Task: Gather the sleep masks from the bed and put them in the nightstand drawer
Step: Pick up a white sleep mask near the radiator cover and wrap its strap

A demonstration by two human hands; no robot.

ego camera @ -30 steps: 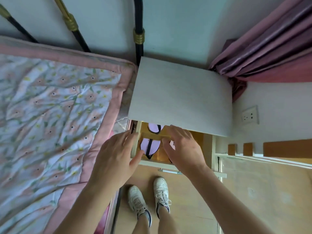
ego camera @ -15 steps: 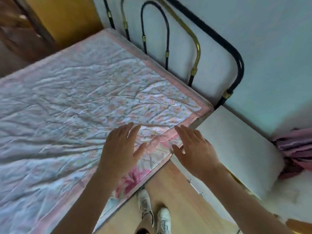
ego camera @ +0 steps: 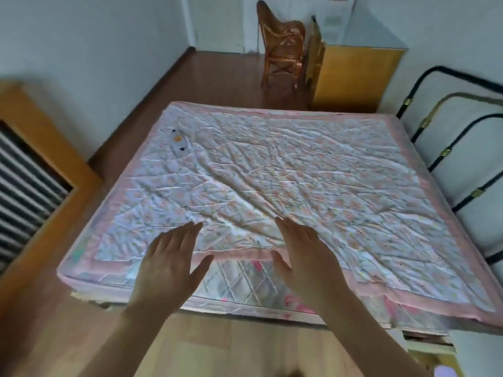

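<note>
Both hands out over the near edge of the bed [ego camera: 272,164], palms down, fingers spread, holding nothing. Left hand [ego camera: 170,263] and right hand [ego camera: 306,257] side by side, apart, above the pink border of the floral quilt [ego camera: 340,186]. One sleep mask [ego camera: 179,141] lies flat near the bed's far left corner, well apart from both hands; white with an orange spot and dark marks, print too small to read. No legible writing anywhere. Wicker chair [ego camera: 284,53] stands beyond the far edge. Black-and-brass headboard [ego camera: 446,151] along the right edge.
</note>
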